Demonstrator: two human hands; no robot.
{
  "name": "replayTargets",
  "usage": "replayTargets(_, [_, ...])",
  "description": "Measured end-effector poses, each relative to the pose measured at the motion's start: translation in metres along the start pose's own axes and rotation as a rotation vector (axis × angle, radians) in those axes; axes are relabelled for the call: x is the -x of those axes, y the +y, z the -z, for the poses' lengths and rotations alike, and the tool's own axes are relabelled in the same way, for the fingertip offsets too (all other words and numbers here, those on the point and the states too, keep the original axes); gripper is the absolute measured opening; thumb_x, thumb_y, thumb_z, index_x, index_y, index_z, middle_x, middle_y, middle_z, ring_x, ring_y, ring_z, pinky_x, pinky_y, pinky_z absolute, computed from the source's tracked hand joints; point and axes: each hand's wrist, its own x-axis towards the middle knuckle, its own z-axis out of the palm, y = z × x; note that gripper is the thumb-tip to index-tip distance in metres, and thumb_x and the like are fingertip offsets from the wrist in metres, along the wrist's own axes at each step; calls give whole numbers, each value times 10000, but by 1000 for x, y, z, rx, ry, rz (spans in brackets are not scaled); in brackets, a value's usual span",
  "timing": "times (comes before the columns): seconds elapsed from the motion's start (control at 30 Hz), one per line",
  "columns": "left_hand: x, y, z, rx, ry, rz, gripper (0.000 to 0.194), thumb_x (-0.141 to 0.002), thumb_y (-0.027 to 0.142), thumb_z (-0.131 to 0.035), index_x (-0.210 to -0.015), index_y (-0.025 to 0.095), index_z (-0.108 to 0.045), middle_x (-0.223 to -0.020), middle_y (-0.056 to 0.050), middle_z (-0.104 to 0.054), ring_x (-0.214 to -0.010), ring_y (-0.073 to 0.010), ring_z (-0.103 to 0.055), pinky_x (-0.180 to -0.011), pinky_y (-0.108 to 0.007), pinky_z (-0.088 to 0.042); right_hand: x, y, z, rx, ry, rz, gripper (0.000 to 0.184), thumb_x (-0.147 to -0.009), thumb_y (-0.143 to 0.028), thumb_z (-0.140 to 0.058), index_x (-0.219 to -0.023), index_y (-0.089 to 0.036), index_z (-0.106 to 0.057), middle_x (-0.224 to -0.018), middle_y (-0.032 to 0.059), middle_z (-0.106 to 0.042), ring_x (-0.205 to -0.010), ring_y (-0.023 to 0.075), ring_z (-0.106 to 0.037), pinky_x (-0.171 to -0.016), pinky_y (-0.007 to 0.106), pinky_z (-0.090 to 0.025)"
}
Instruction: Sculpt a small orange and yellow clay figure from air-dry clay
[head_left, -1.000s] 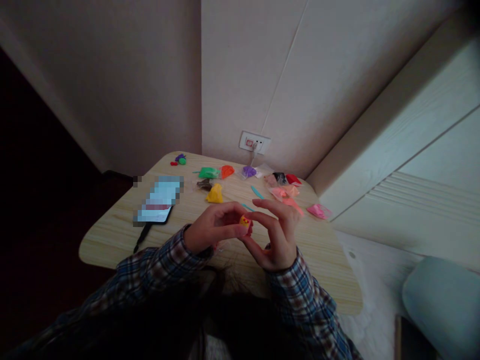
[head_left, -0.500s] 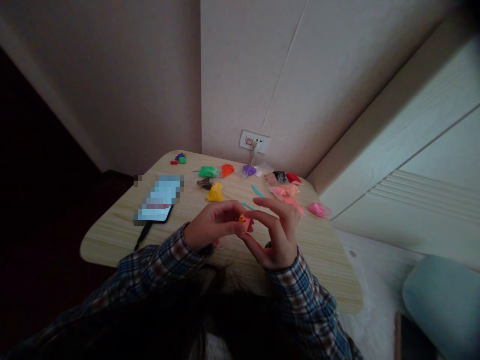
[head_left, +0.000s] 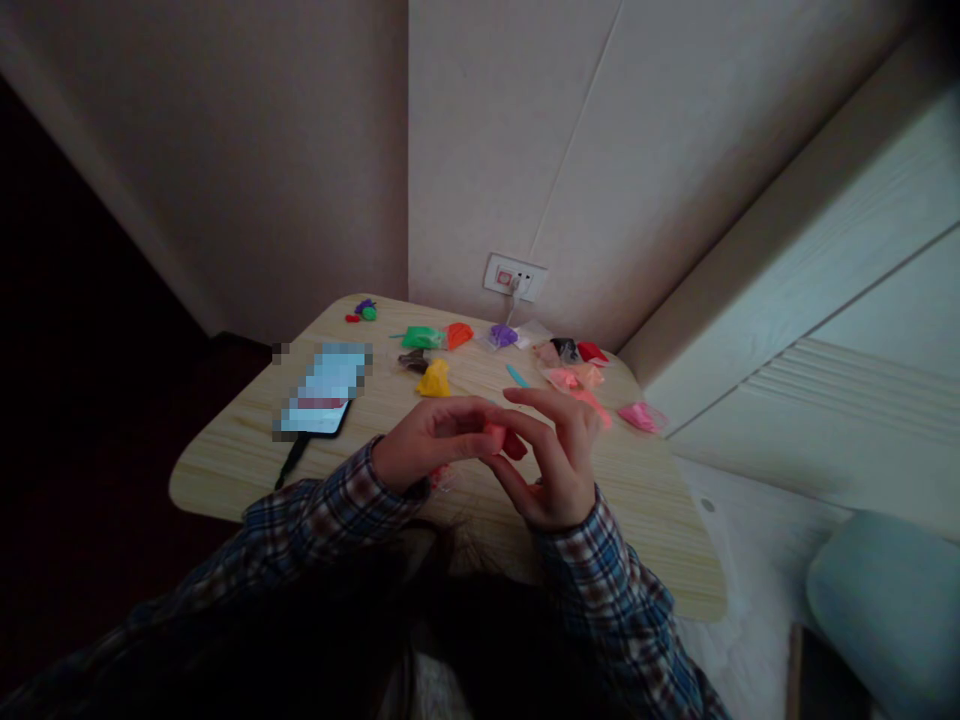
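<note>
My left hand (head_left: 435, 438) pinches a small pinkish-red piece of modelling clay (head_left: 513, 444) between thumb and fingers, above the table's front part. On its other side, my right hand (head_left: 561, 462) touches the same piece with thumb and index finger, the other fingers raised and curved. Part of the clay is hidden by the fingers. Under the left wrist lies a clear wrapper with something pinkish-red (head_left: 442, 478). Just beyond my hands are a yellow clay packet (head_left: 433, 380) and a teal modelling tool (head_left: 517, 376).
On the wooden table (head_left: 240, 460) a phone (head_left: 324, 392) with a black cable lies at the left. Green (head_left: 424, 338), orange (head_left: 459, 335), purple (head_left: 503, 335) and pink (head_left: 640, 416) clay packets are spread about. Shaped clay bits (head_left: 365, 311) sit at the far left corner.
The clay piece has been turned in my fingers: its yellow part, visible before, no longer shows, and a red side does. My hands stay close together.
</note>
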Motion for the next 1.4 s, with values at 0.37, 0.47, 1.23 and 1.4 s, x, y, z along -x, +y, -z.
replayTargets(0.37, [0,4,0,-150,17,-14,289,-768,354,-618,-627,104,-591,-636,-19,-574,-655,-126,-560,-633,-223,-445,2,1,-1,8,-28,9,300,-794,-305,-607,-1073,-212,-548,-1070,77,-595,-977,218,-541,-830,376,-397])
replayTargets(0.47, [-1,2,1,-76,18,16,261,-709,344,-685,-661,108,-582,-629,-11,-585,-632,-122,-568,-609,-220,-449,2,1,-1,6,-37,-8,284,-800,-306,-595,-1067,-219,-554,-1082,74,-591,-983,222,-543,-832,381,-397])
replayTargets(1.23, [-3,-8,4,70,72,56,279,-778,361,-618,-701,99,-561,-803,-93,-683,-728,-156,-647,-707,-262,-483,1,1,3,-10,6,-86,264,-812,-257,-525,-1069,-200,-541,-1090,79,-571,-999,236,-525,-842,402,-388])
replayTargets(1.4, [-2,-7,6,65,158,67,329,-568,280,-798,-690,122,-536,-653,3,-641,-643,-111,-607,-644,-216,-468,1,1,2,-12,15,-101,244,-817,-246,-522,-1058,-215,-536,-1079,76,-576,-991,236,-536,-846,407,-384])
